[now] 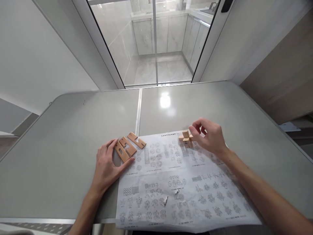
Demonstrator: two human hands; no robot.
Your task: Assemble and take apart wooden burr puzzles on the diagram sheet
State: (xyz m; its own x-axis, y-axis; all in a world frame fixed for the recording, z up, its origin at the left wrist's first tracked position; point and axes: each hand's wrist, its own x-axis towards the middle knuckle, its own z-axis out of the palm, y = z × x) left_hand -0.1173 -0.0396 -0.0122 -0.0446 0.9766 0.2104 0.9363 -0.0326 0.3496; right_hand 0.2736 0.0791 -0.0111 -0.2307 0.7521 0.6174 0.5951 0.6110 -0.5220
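Observation:
Three flat notched wooden puzzle pieces (128, 146) lie side by side on the grey table (73, 130), at the top left corner of a printed instruction sheet (181, 189). My left hand (107, 166) rests flat on the table, fingers spread, its fingertips touching the nearest piece. A small assembled wooden block cluster (186, 138) stands on the sheet's upper edge. My right hand (209, 137) hovers at its right side, with thumb and forefinger curled close to the cluster; whether they grip it is unclear.
The sheet overhangs the table's near edge and has small tears near its middle. A seam (139, 111) runs down the tabletop. Beyond the table is a glass sliding door (156, 42). Papers (290, 126) lie off the table's right side.

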